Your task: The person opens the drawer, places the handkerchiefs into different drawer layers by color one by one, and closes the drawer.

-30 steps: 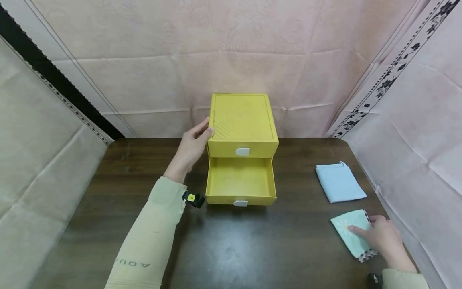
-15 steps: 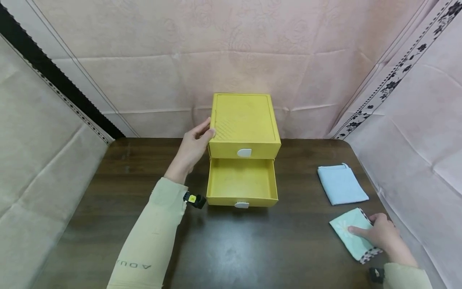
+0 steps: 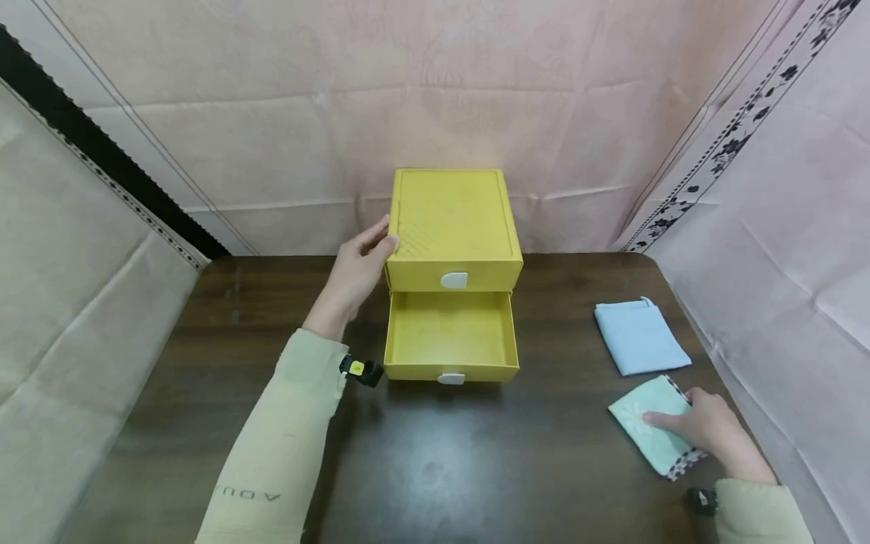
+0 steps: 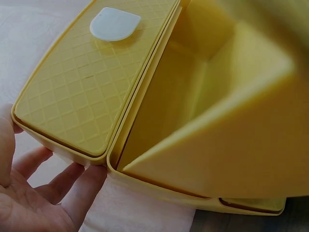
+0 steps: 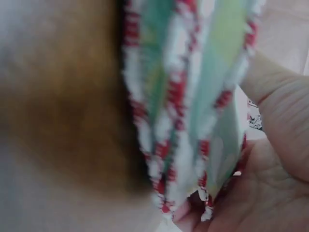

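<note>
A yellow two-drawer box (image 3: 451, 215) stands at the back of the table with its lower drawer (image 3: 450, 332) pulled out and nothing seen inside. My left hand (image 3: 356, 276) rests against the box's left side, thumb at the top edge. In the left wrist view, the fingers (image 4: 91, 186) press on the side wall beside the shut upper drawer. At the right, my right hand (image 3: 714, 431) pinches a folded mint-green cloth (image 3: 649, 423) with patterned edging, thumb on top. The right wrist view shows its layered red-and-white edges (image 5: 176, 96) close up; the fingertips are partly hidden.
A folded light-blue cloth (image 3: 641, 338) lies just beyond the green one. The dark wooden table (image 3: 435, 461) is bounded by pale fabric hangings (image 3: 448, 113) at the back and both sides.
The green cloth and my right hand have shifted slightly left and away from me. My left hand stays on the box. The head view has tilted a little.
</note>
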The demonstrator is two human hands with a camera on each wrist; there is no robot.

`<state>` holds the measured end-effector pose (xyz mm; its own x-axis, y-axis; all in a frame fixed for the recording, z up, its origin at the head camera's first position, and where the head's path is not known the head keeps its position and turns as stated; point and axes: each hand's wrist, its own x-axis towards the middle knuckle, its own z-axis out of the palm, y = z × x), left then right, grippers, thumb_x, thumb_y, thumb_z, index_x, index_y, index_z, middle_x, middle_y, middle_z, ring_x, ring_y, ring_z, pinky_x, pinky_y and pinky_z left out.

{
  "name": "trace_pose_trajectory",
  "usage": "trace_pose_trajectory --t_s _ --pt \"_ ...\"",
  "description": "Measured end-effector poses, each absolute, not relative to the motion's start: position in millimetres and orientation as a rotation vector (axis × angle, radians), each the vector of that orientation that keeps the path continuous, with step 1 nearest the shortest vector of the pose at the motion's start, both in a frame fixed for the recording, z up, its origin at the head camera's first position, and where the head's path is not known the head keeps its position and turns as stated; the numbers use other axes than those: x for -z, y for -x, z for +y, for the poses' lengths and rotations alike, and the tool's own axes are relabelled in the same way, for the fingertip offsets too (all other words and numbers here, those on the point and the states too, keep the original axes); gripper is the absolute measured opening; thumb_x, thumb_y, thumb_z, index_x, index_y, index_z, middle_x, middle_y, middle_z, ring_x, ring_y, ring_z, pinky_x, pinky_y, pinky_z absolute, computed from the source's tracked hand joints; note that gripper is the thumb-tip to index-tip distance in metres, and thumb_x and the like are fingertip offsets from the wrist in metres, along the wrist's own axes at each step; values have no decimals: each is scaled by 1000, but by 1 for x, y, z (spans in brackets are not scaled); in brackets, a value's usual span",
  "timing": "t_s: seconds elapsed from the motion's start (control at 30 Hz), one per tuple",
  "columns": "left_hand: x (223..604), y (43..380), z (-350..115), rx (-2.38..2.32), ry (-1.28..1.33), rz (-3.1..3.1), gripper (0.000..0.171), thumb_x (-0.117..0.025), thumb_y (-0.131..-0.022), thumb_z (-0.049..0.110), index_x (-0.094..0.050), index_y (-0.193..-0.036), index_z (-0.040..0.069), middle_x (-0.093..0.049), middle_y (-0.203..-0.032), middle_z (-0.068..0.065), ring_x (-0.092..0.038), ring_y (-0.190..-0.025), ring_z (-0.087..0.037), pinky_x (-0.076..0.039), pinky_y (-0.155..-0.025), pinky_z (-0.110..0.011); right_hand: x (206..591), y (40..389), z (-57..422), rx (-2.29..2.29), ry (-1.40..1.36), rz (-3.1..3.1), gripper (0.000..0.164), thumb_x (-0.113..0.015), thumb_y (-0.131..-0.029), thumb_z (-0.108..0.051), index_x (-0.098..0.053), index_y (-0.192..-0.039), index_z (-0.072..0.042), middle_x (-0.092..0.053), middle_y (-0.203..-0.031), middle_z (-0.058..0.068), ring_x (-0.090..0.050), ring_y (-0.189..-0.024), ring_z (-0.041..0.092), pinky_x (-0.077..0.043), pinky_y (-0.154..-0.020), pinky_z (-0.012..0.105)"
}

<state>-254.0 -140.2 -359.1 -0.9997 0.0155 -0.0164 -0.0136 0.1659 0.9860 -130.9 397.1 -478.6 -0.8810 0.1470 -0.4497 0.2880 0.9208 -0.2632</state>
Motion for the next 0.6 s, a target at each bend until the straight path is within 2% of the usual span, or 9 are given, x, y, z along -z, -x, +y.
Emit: trace_pose_trajectory --t_s 0.1,0.17,0.2,0.27,0.37,0.53,0.6 --pt "359 254 -138 -2021 4 2373 54 -60 -92 50 -43 -143 43 -46 -142 15 -48 -123 -11 -47 -96 -37 470 133 397 483 -268 2623 124 -67 -70 -75 -31 -127 29 -41 -118 48 -46 -105 57 -43 -84 62" --pt "358 255 -138 -2018 3 2366 55 -60 -92 50 -43 -144 42 -46 -142 15 -48 -124 -11 -47 -97 -37 464 133 395 497 -234 2616 125 -68 -70 -74 -28 -130 29 -36 -125 48 -47 -105 56 -44 -84 60" --pt "358 255 -138 -2014 -2 2367 55 -60 -92 50 -42 -144 42 -46 -142 15 -47 -124 -10 -46 -97 -37 462 133 394 506 -216 2621 123 -68 -71 -72 -29 -130 28 -39 -125 47 -50 -101 52 -46 -81 57" --pt "357 256 -138 -2009 -10 2373 56 -60 -92 51 -42 -144 42 -45 -143 15 -46 -126 -11 -46 -98 -37 457 134 392 528 -181 2641 114 -70 -73 -68 -36 -130 24 -47 -121 42 -55 -90 40 -49 -72 47" --pt "356 256 -139 -1998 -5 2391 55 -59 -92 52 -42 -143 43 -45 -144 15 -44 -128 -11 -44 -100 -38 452 135 388 588 -145 2662 93 -71 -78 -60 -49 -126 16 -58 -108 30 -54 -77 25 -45 -61 35" --pt "357 254 -141 -1974 19 2396 54 -59 -93 51 -41 -144 44 -45 -144 14 -43 -129 -11 -43 -101 -38 446 132 379 885 -137 2630 55 -70 -86 -48 -64 -106 3 -61 -84 9 -55 -67 19 -47 -57 33" --pt "356 255 -139 -1975 6 2401 55 -59 -93 50 -41 -144 43 -45 -144 14 -43 -129 -11 -43 -100 -39 441 130 375 1049 -129 2630 47 -68 -89 -45 -65 -100 0 -60 -78 5 -56 -66 17 -48 -57 32"
